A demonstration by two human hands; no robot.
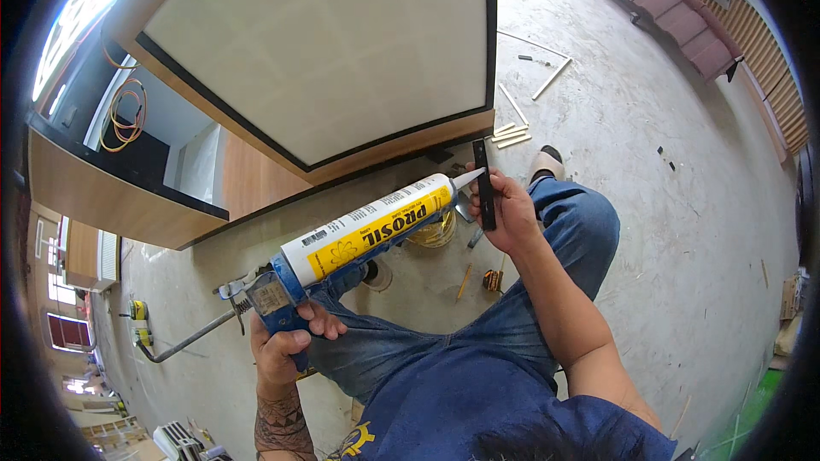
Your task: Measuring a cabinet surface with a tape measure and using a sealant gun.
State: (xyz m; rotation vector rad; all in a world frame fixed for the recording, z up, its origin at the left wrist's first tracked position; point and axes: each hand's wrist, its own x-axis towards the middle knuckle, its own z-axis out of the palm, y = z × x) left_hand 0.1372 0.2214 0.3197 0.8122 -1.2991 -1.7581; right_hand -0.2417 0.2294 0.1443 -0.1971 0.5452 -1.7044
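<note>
My left hand (295,337) is wrapped round the grip of a blue caulking gun (272,294). A white and yellow sealant cartridge (367,226) lies in the gun, slanting up to the right. Its pale tapered nozzle (465,178) reaches a short black strip (484,188), with the tip at or very near the strip's face. My right hand (512,213) holds that strip upright between thumb and fingers. Whether sealant is on the strip is too small to tell. The gun's bent metal rod (192,340) sticks out behind my left hand.
A wood-framed cabinet with a pale panel (325,43) stands just ahead. Behind the cartridge is a roll of clear yellowish tape (431,232). A pencil (464,282) and a tape measure (493,280) lie on the concrete floor. Pale wood strips (512,135) lie by the cabinet; a pink padded bench (658,0) stands far right.
</note>
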